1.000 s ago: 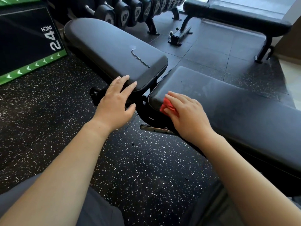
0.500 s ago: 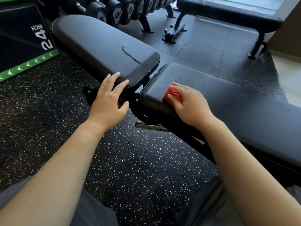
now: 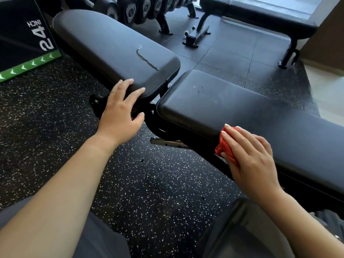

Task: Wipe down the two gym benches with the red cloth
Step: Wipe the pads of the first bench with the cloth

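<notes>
A black jump box (image 3: 28, 40) marked "24 INCH" stands at the far left on a speckled rubber floor (image 3: 149, 183). Beside it runs the near gym bench, made of two black pads that meet end to end. The left pad (image 3: 111, 47) has a long tear (image 3: 147, 59) in its cover.

The left hand (image 3: 121, 107) has not moved. It rests released on the end of the left pad with its fingers straight, steadying the frame and holding nothing.

The change is on the right pad (image 3: 242, 108). The red cloth (image 3: 224, 146) has slid from the pad's left corner rightward along the near edge, toward the person. The right hand (image 3: 249, 157) lies on top of it with fingers fairly flat, pressing it to the vinyl. This looks like one wiping stroke along the edge, so the near bench seems to be partly done. The far gym bench (image 3: 260, 17), top right and well apart, seems to be untouched.

Some things cannot be made out:
- The left thumb hangs near the hinge, but contact is unclear.
- Most of the cloth is hidden under the right palm.
- The right thumb is out of sight, so it may or may not be pinching the cloth.
- The right pad is cut off at the picture's edge.
- The far bench is cut off at the top.
- The pads show no clear sign of which parts have been wiped.
</notes>
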